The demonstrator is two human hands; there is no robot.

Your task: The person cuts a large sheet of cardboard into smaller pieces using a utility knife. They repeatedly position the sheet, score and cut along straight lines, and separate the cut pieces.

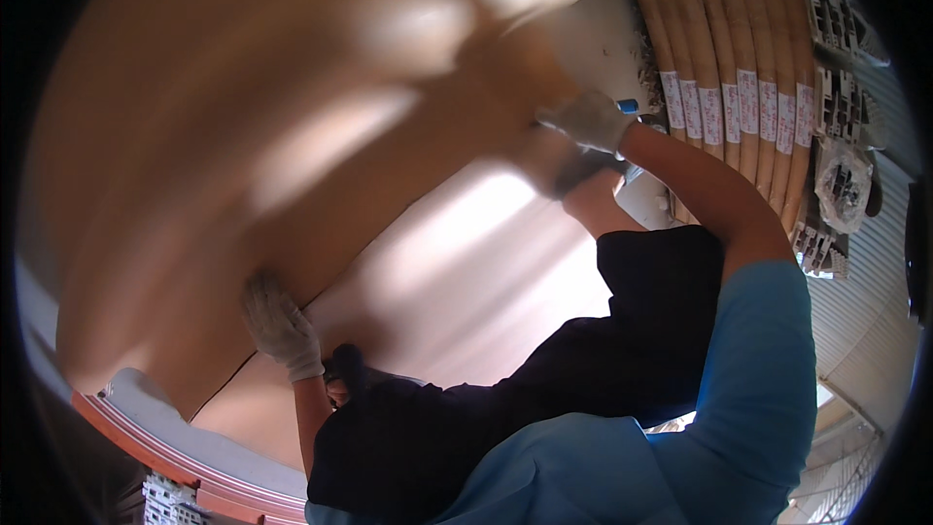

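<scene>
A very large brown sheet [321, 233], smooth and glossy, spreads beneath me, and its far part bulges up in a wide curve. Across it a dark line, a cut or an edge, runs slantwise from the lower left toward the upper right. My left hand [282, 326], in a whitish glove, lies flat beside this line with its fingers stretched out. Farther off to the right, my gloved right hand [591, 124] is closed close to the sheet. From its back side a blue-ended tool [628, 107] sticks out; the rest of it is hidden.
My bare legs and dark-shod feet rest on the pale lower part of the sheet. Long brown tubes [719, 58] with white labels lie side by side at the right. Beyond them are stacked grey slotted pieces [846, 102] and a plastic-wrapped ring [844, 185]. An orange-red rail [175, 457] curves along the lower left.
</scene>
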